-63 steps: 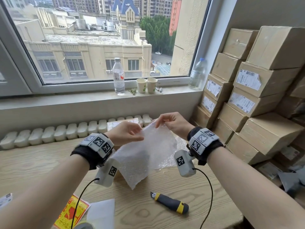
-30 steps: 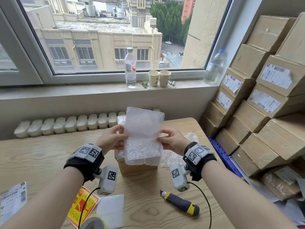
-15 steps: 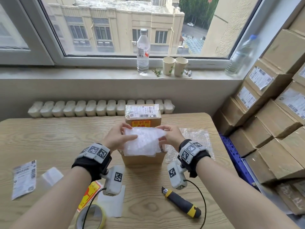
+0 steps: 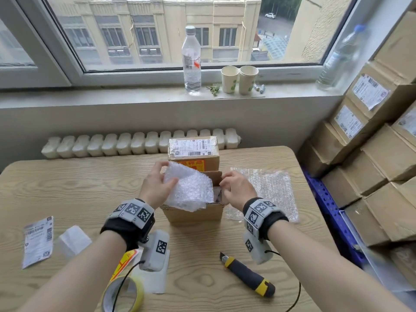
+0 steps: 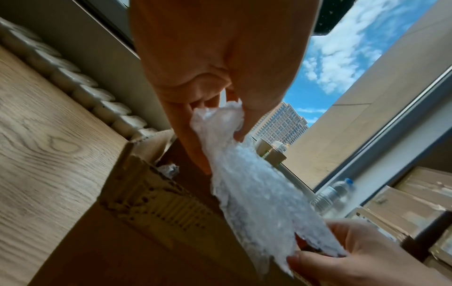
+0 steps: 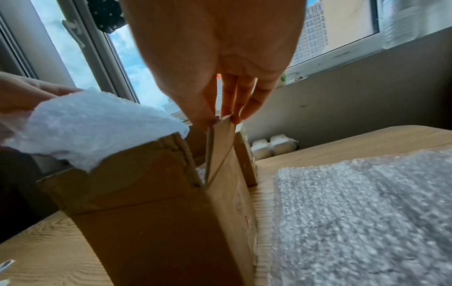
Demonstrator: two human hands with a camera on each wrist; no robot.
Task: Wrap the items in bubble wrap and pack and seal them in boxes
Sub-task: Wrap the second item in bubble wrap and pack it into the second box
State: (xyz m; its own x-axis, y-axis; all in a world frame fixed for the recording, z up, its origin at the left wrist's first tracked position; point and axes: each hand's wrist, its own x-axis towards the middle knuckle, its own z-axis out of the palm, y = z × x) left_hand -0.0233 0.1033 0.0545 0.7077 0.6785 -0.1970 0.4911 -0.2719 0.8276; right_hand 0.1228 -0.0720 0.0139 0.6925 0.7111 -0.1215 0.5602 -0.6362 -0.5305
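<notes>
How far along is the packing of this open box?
Done: one labelled sealed cardboard box stands behind. In hand: left hand pinches the white bubble wrap sheet over the open brown cardboard box; right hand holds its flap. Left: closing, sealing with the yellow tape roll.

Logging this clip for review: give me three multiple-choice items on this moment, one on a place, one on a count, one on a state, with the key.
1. Where does the utility knife lie?
A. inside the open box
B. on the table, nearer the person than the open box
C. on the windowsill

2. How many paper cups stand on the windowsill?
A. one
B. two
C. four

3. What does the right hand hold?
A. the tape roll
B. the utility knife
C. a flap of the open box

Key: 1 B, the head view shows it on the wood near the right forearm. 2 B, two stand side by side beside the bottle. 3 C, the right wrist view shows the fingers pinching the flap's edge, while the left hand grips the bubble wrap.
</notes>
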